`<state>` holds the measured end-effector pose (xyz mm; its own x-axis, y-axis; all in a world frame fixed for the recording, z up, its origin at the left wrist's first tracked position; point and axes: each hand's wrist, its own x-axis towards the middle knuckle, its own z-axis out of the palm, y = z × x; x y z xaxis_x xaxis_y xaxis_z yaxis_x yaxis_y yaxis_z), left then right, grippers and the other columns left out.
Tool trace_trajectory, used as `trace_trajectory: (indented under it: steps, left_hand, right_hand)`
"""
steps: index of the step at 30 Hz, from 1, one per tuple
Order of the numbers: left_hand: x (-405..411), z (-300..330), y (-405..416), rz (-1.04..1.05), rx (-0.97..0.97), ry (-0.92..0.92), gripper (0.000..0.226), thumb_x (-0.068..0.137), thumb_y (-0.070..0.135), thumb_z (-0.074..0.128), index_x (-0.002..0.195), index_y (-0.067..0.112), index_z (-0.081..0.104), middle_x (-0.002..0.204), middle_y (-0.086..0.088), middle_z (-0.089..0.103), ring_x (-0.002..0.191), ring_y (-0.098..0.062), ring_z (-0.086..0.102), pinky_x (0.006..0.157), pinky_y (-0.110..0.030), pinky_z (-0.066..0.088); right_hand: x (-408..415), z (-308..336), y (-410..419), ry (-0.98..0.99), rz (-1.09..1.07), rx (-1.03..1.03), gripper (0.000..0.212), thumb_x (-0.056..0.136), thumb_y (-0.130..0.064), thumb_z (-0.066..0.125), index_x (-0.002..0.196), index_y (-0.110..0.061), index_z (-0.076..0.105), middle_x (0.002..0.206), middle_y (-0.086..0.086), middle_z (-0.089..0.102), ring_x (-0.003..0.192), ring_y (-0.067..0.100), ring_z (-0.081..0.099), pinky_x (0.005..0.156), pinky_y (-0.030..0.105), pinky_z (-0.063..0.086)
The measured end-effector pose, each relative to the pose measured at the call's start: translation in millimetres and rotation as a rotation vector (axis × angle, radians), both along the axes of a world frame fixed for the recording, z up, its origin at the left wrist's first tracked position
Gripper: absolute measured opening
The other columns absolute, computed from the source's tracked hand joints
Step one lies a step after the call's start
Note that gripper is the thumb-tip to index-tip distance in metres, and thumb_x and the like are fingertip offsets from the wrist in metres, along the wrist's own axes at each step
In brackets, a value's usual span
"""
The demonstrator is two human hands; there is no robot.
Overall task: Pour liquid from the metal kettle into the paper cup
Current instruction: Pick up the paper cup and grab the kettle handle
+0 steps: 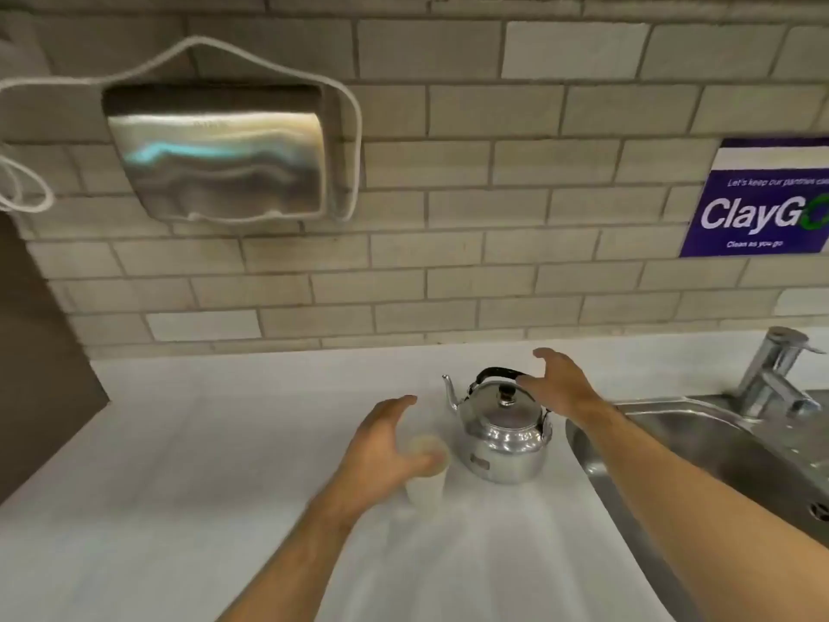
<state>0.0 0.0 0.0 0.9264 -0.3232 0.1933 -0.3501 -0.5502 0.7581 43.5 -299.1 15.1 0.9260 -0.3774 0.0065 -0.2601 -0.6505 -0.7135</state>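
The pour has not begun, judging by how things stand. The kettle (502, 430) sits upright on the white worktop (224, 442), its lid on and its spout turned away from the sink (700, 446) that lies just to its right. The cup (426, 475) stands just left of the kettle and a little nearer the person, upright; blur hides whether anything is in it.

The right hand (560, 383) hovers over the kettle's black handle with its fingers (545, 353) spread and nothing in them; whether it touches the handle I cannot tell. The left hand (381, 446) is at the cup, fingers spread, the thumb across the rim; blur leaves it unclear whether it grips.

Everything is still to do: grip the handle, lift the kettle, bring the spout over the cup, tip.
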Motion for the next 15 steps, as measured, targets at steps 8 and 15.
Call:
trace_trajectory:
  steps: [8,15]
  left_hand:
    - [-3,-70,-23,0.11,-0.168,0.215,0.1,0.058,0.024,0.091,0.143,0.023,0.039,0.136,0.005,0.051,0.12,-0.009,0.05,0.102,-0.026,0.04]
    - [-3,-92,-24,0.189,-0.377,0.265,0.072,0.057,0.021,0.09,0.117,0.042,0.057,0.104,0.017,0.071,0.092,0.001,0.067,0.073,-0.014,0.053]
  right_hand:
    - [32,-38,-13,0.008,-0.156,0.273,0.06,0.1,-0.031,0.069,0.151,-0.003,0.052,0.154,0.017,0.054,0.141,0.036,0.049,0.11,0.039,0.041]
    - [34,-19,-13,-0.182,-0.068,0.27,0.025,0.097,-0.034,0.073,0.093,-0.011,0.082,0.042,-0.017,0.061,0.051,0.012,0.057,0.048,0.019,0.042]
